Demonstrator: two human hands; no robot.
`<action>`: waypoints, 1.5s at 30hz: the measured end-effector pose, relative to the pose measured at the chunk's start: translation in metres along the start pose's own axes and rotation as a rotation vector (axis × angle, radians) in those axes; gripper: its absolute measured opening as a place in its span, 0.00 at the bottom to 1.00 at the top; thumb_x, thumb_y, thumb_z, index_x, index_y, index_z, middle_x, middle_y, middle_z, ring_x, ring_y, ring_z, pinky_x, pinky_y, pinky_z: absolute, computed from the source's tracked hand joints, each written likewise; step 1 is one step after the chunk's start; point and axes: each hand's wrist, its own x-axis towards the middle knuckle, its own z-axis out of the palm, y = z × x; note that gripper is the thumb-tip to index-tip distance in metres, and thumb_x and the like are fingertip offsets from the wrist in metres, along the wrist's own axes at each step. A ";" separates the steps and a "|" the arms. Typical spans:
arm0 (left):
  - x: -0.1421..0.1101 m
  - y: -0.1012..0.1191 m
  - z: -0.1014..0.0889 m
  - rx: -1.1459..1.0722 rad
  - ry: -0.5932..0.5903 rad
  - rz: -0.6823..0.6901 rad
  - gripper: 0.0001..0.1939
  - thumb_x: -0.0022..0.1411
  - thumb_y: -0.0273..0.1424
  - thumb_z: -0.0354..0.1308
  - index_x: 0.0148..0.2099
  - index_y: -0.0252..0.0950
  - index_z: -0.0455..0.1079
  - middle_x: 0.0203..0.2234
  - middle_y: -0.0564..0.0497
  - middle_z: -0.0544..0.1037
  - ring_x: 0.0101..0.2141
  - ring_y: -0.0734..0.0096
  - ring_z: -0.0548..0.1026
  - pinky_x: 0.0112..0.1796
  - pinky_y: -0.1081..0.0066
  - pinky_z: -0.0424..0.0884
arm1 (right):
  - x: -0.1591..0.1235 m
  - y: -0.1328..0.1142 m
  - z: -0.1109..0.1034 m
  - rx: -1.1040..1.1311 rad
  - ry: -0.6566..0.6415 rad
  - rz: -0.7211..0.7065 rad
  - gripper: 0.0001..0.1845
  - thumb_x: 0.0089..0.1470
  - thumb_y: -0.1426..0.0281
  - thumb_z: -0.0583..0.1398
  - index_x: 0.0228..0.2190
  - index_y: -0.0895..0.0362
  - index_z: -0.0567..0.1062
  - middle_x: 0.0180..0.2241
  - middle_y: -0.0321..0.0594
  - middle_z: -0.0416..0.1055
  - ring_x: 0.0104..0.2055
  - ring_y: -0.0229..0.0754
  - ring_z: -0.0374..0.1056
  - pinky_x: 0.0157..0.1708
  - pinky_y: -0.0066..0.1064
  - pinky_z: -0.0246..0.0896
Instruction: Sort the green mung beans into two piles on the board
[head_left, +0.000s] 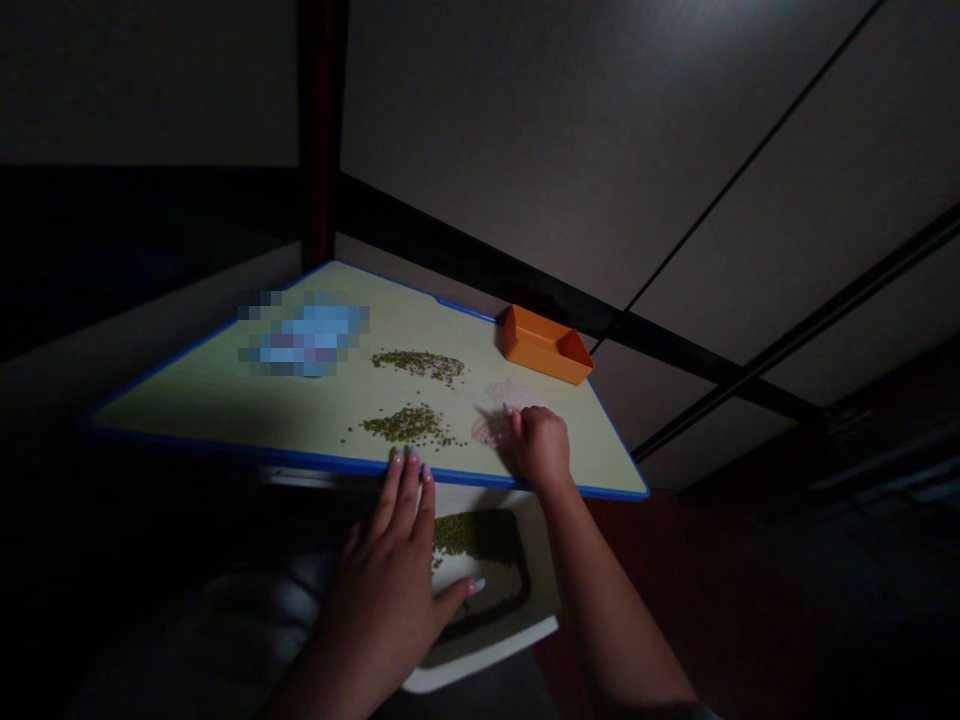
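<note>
My left hand point(401, 570) is open, fingers stretched, its fingertips at the near blue edge of the low table point(225, 415). Just beyond them lies a loose pile of small green beans point(409, 425), with another pile point(418, 364) farther back. Over the table's right part, my right hand point(540, 440) is closed, fingers curled and thumb side to the left. Beside it is a pale pinkish patch point(491, 430), too dim to tell whether grains or thin plastic. What the curled fingers hold, if anything, is hidden.
An orange open box point(547, 348) stands at the table's back right. Below the near edge sits a white bin point(540, 560) with more green beans inside. A blurred blue item point(311, 335) lies at the left. Cabinet panels point(525, 140) rise behind the table.
</note>
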 end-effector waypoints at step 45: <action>0.000 -0.003 0.004 -0.032 0.064 0.032 0.49 0.48 0.51 0.55 0.65 0.26 0.50 0.67 0.38 0.42 0.66 0.51 0.40 0.53 0.50 0.64 | -0.007 -0.006 0.000 0.131 0.112 -0.150 0.19 0.61 0.67 0.52 0.20 0.57 0.70 0.23 0.40 0.70 0.29 0.40 0.62 0.34 0.31 0.47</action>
